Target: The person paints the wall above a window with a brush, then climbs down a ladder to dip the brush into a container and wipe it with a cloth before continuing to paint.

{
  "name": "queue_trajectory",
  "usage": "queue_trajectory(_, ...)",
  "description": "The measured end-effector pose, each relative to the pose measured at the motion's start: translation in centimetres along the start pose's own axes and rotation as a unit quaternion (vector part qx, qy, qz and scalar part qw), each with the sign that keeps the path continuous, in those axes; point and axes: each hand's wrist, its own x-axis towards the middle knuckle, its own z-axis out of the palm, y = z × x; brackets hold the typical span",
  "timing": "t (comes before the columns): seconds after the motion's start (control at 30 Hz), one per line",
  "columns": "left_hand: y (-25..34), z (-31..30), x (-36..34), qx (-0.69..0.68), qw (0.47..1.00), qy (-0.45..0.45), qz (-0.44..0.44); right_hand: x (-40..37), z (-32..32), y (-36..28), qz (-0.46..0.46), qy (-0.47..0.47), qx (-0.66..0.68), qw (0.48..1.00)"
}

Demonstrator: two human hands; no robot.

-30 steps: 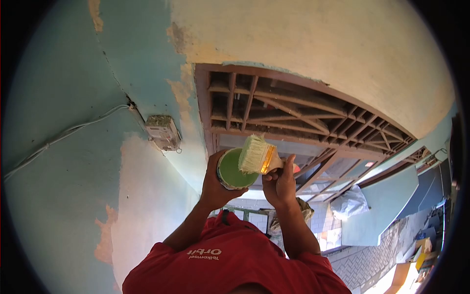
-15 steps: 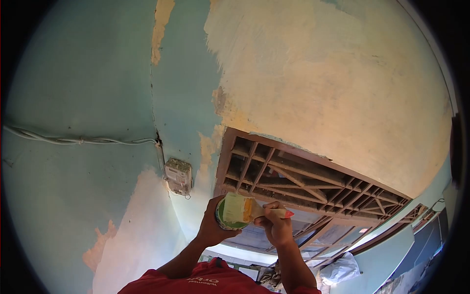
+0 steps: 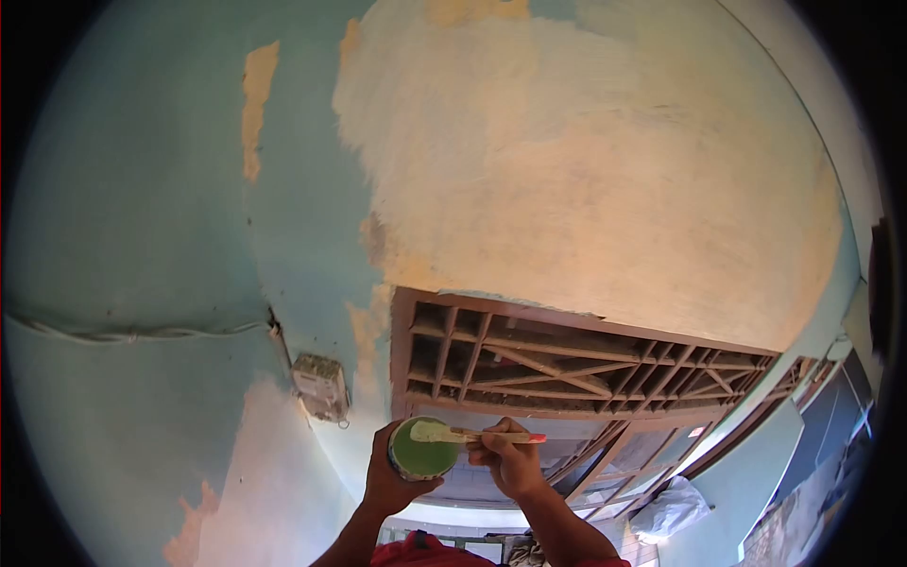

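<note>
My left hand [image 3: 385,480] is wrapped round a small round paint can [image 3: 422,457] with green on its inside, held up below the window grille. In my right hand [image 3: 508,461] is a paintbrush [image 3: 472,435], gripped by its handle, whose red tip points right. The bristles, coated in pale paint, lie over the can's opening near its far rim. The brush is turned edge-on, so its narrow side shows.
A brown wooden grille [image 3: 567,364] sits in the wall above my hands. Pale patches [image 3: 586,170] break the green wall paint [image 3: 151,170]. An electric meter box [image 3: 321,387] hangs at left, fed by a twisted cable [image 3: 132,335]. A plastic-like bag [image 3: 669,510] lies lower right.
The brush has turned from its broad face to its narrow edge over the can. Both hands sit lower and slightly left in view, and the view has tilted upward.
</note>
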Motion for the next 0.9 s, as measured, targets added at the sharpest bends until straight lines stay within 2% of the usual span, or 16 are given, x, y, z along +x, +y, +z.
queue_trajectory(0.07, 1.1, 0.2, -0.2, 0.003, 0.998, 0.009, -0.054, -0.1, 0.2, -0.1, 0.018, 0.012, -0.022, 1.000)
queue_trajectory(0.2, 1.0, 0.4, 0.1, -0.002, 0.998, -0.007, -0.060, -0.1, -0.3, -0.1, -0.002, 0.024, -0.091, 0.996)
queue_trajectory(0.23, 1.1, 0.4, 0.2, -0.002, 0.998, -0.010, -0.055, -0.1, -0.5, -0.3, -0.008, 0.025, -0.090, 0.996)
queue_trajectory(0.3, 1.3, 0.5, 0.3, -0.002, 0.999, -0.013, -0.049, -0.5, -0.3, -0.9, -0.017, 0.045, -0.190, 0.981)
queue_trajectory(0.43, 1.2, 0.7, 0.8, 0.001, 0.999, -0.018, -0.038, -0.4, -0.4, -1.4, -0.053, 0.033, -0.196, 0.979)
queue_trajectory(0.6, 0.8, 1.0, 1.4, -0.011, 1.000, -0.017, -0.020, -0.3, -1.4, -1.6, -0.097, -0.021, -0.273, 0.957)
queue_trajectory(0.73, 1.7, 1.0, 1.7, -0.007, 0.999, -0.019, -0.031, -0.6, -0.1, -2.3, -0.093, 0.000, -0.271, 0.958)
queue_trajectory(0.8, 1.3, 0.9, 1.9, -0.021, 1.000, -0.022, 0.000, -0.4, -0.5, -2.5, -0.058, 0.010, -0.158, 0.986)
queue_trajectory(0.83, 1.3, 0.9, 2.0, -0.019, 0.999, -0.020, -0.018, -0.5, -0.5, -2.9, -0.041, 0.014, -0.154, 0.987)
queue_trajectory(0.9, 1.6, 0.7, 2.3, -0.029, 0.999, -0.020, 0.007, -0.5, -0.7, -3.8, -0.047, -0.011, -0.047, 0.998)
